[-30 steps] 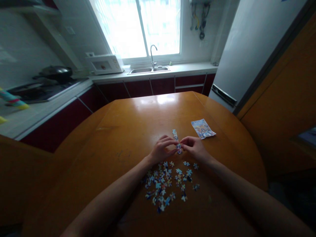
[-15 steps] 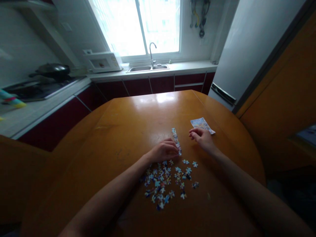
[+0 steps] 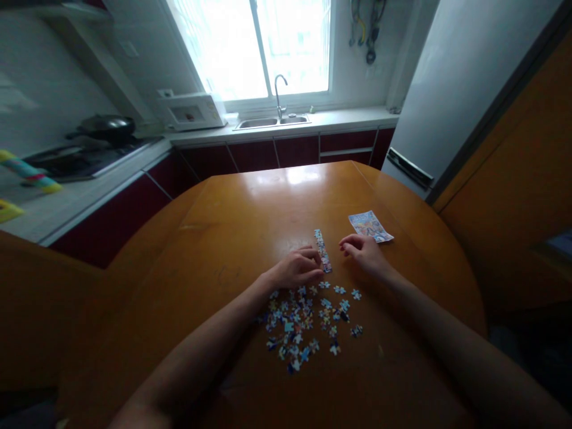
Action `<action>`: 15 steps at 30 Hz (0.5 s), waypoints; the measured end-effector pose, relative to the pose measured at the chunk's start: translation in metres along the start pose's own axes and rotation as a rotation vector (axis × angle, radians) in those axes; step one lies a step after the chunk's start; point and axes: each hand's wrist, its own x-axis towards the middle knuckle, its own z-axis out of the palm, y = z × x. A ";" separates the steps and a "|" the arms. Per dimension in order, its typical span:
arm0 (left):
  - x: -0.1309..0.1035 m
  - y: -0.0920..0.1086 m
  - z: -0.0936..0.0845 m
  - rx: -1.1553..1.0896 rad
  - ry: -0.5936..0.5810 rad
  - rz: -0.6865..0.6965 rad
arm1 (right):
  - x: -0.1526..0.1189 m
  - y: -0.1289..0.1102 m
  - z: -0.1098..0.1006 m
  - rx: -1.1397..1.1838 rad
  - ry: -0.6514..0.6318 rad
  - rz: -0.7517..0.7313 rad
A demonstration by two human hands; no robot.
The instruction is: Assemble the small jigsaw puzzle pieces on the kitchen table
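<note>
A narrow strip of joined puzzle pieces (image 3: 322, 250) lies on the wooden table. My left hand (image 3: 299, 266) rests against the strip's left side, fingers curled and apart, holding nothing that I can see. To the right of the strip, my right hand (image 3: 363, 252) is above the table with its thumb and fingertips together; anything between them is too small to make out. Many loose puzzle pieces (image 3: 289, 327) are scattered nearer to me, below my left hand. A printed picture sheet (image 3: 370, 226) lies flat just beyond my right hand.
The wooden table (image 3: 250, 208) has a rounded edge. Behind it, a counter carries a sink (image 3: 268, 122) and a white microwave (image 3: 194, 112). A pan (image 3: 107, 126) sits on the stove at the left; a fridge (image 3: 460, 77) stands at the right.
The view has shifted slightly. My right hand has moved a little left, away from the picture sheet and toward the strip. A loose piece now shows just below the strip's near end.
</note>
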 end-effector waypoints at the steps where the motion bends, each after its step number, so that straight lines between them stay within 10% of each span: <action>1: 0.001 -0.001 -0.002 -0.024 0.057 -0.038 | 0.000 0.000 0.000 -0.001 -0.002 0.001; 5: 0.005 0.003 -0.020 -0.074 0.149 -0.182 | -0.001 -0.002 0.000 -0.023 -0.017 -0.010; 15: -0.037 0.036 -0.063 0.219 -0.310 -0.606 | -0.005 -0.002 0.002 -0.065 -0.081 -0.039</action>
